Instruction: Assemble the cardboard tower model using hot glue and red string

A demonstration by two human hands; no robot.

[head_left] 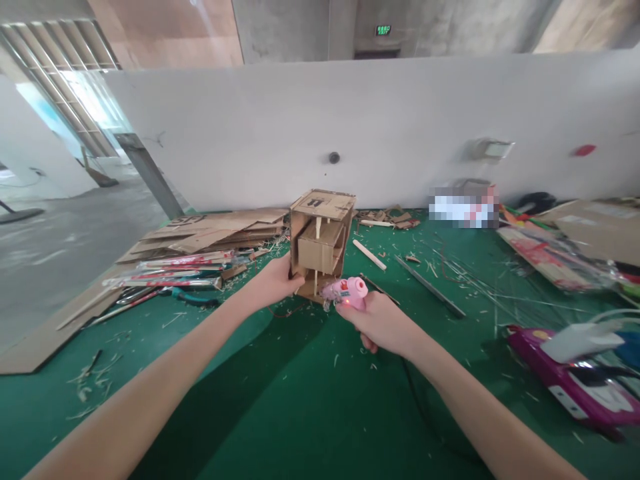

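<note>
A cardboard box structure [324,203] stands upright on the green tabletop, with a smaller cardboard compartment [316,257] set inside its open front. Thin wooden sticks [316,283] run upright above and below that compartment. My left hand [277,283] grips the lower left side of the box, thumb at the front and the other fingers partly hidden behind the panel. In my right hand [377,320] is a pink hot glue gun [345,291] with a small red light lit. Its nozzle points toward the lower opening, close to the bottom stick; I cannot tell whether it touches.
Stacked cardboard sheets [220,230], plastic-wrapped packs [175,267] and teal-handled pliers [193,298] lie left. A wooden stick [369,255] and a grey rod [430,287] lie right of the box. A magenta device [560,380] sits at far right. Wood shavings litter the table; a white wall [250,133] stands behind.
</note>
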